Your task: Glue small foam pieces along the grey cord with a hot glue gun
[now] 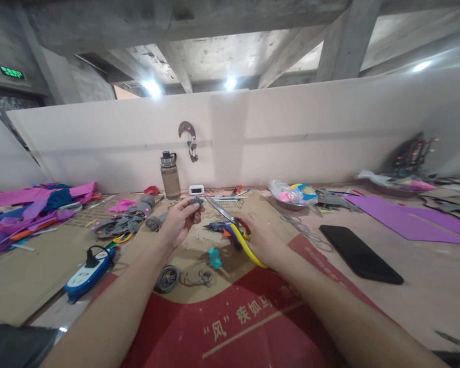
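1. My left grip is closed narrow: thumb and fingertips pinch a small grey piece, held up just above the counter, a little left of centre.
2. My right grip is wrapped around the yellow handles of the scissors. The blades point far and left, and their tips are just beside the grey piece. I cannot tell how far the blades are parted.
3. The risk I see first is that the piece is small and my fingertips cover most of it. A blade coming in at this angle could nick a finger, or cut crooked if the piece twists in the pinch.
4. The glue gun lies right under the scissors. If I lower my right wrist, the handles could knock it, or my skin could brush its nozzle. Whether it is hot, I cannot tell.
5. A teal scrap and a coil of grey cord lie near, between my forearms. A dropped piece could get lost among them, and a sliding arm could drag the cord.
6. The phone lies to the right, well apart from my hands. The power strip sits near left, close to my left forearm, where an elbow could shove it.
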A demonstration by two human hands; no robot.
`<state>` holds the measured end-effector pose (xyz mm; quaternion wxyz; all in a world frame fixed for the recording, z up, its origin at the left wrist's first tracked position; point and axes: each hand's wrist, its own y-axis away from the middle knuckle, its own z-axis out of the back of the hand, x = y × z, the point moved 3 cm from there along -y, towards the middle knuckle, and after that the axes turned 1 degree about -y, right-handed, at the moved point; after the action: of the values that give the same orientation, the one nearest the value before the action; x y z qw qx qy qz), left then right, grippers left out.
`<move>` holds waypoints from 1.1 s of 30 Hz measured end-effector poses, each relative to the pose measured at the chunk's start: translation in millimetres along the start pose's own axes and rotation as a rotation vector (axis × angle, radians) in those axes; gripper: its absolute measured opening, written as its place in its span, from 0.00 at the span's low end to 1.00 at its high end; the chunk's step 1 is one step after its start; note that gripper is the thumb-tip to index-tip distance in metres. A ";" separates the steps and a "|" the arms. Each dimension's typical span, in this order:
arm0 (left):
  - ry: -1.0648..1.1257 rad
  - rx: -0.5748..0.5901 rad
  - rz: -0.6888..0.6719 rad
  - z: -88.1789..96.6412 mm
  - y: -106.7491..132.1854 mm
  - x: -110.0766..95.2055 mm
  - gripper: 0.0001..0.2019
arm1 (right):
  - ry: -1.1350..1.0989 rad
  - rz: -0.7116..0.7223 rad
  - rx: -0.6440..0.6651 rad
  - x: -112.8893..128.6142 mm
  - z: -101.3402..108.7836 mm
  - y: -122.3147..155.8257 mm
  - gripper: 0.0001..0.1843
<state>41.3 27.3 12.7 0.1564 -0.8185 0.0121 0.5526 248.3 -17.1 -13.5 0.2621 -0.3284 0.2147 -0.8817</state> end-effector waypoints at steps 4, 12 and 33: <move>0.005 0.025 -0.006 -3.4 2.1 0.0 0.09 | 0.020 -0.018 -0.008 1.0 -0.6 0.8 0.22; -0.022 0.057 -0.025 -5.8 3.0 0.2 0.09 | 0.075 -0.039 -0.005 2.6 -0.6 3.1 0.19; -0.059 0.054 -0.021 -6.4 3.6 -0.2 0.10 | 0.168 -0.015 -0.054 -0.2 -0.2 2.0 0.17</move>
<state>46.3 22.1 14.2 0.1846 -0.7974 0.0138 0.5743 248.9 -18.5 -14.9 0.2277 -0.2619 0.2571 -0.9019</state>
